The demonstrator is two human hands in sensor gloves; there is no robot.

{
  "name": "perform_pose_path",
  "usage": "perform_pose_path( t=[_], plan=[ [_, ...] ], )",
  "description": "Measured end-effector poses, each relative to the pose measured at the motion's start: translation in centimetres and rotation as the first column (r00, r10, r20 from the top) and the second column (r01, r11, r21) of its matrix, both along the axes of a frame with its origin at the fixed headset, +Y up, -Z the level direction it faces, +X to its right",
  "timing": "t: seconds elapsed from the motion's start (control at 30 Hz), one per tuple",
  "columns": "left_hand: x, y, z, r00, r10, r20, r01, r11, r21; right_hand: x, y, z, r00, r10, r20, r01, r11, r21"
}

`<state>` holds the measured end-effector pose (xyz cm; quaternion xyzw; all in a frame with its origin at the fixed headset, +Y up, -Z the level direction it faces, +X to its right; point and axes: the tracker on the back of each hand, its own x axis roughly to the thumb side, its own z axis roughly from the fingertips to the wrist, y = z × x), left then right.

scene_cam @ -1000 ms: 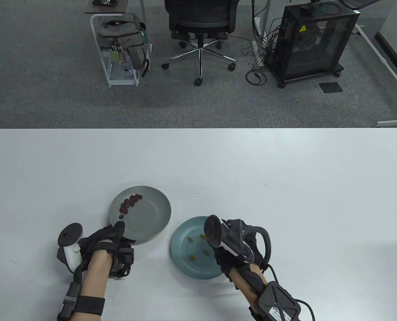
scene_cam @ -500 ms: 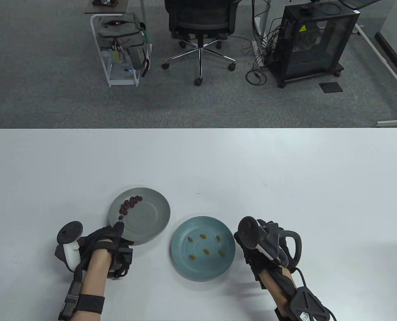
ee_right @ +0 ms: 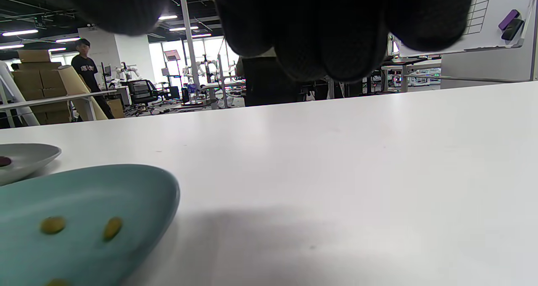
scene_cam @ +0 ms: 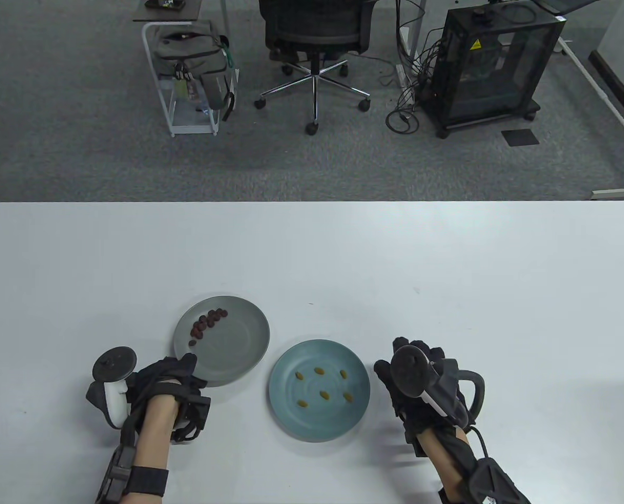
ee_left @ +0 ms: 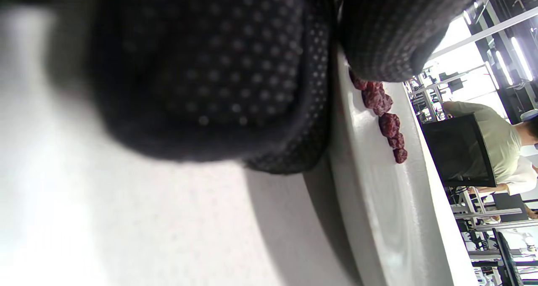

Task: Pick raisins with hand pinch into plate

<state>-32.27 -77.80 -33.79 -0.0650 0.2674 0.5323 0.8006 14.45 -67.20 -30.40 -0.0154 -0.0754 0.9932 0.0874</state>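
left hand (scene_cam: pixel 167 375): at the near-left rim of the grey plate (scene_cam: pixel 238 349), fingertips against the rim; fingers curled close, though whether they pinch anything cannot be told.
right hand (scene_cam: pixel 422 383): on the white table (scene_cam: pixel 448 273) just right of the teal plate (scene_cam: pixel 286 399), apart from it; finger spread hidden by the tracker.
dark red raisins (scene_cam: pixel 207 320): a curved row on the grey plate's far-left side.
yellow raisins (scene_cam: pixel 322 386): six scattered on the teal plate.

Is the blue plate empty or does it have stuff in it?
Not empty. The round blue-green plate holds six small yellow-green raisins, scattered apart.
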Motion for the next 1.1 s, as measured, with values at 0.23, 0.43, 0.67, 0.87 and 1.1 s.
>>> perform_pose_path(
  t=[0.23,0.43,0.67,0.87,1.1],
  plan=[
    [-0.5,0.3,0.6,0.999,-0.043,-0.012,0.043,0.999,-0.003,0.3,-0.4,-0.1,1.0,-0.001,0.016,0.001,1.0,0.007],
    [-0.5,3.5,0.8,0.899,-0.436,0.049,0.435,0.9,0.028,1.1,-0.4,-0.2,0.999,-0.037,0.021,0.036,0.999,0.03],
    [3.8,8.0,1.4,0.467,-0.882,0.057,0.844,0.464,0.269,0.3,-1.0,-0.2,0.994,-0.059,-0.089,0.066,0.994,0.084],
    [7.4,8.1,1.3,0.321,-0.918,0.233,0.814,0.393,0.428,-0.7,-2.4,-0.6,0.984,0.095,-0.153,-0.088,0.995,0.052],
    [8.1,8.0,1.4,0.291,-0.916,0.277,0.799,0.391,0.456,-0.4,-2.6,-0.7,0.984,0.097,-0.148,-0.092,0.995,0.039]
  ],
)
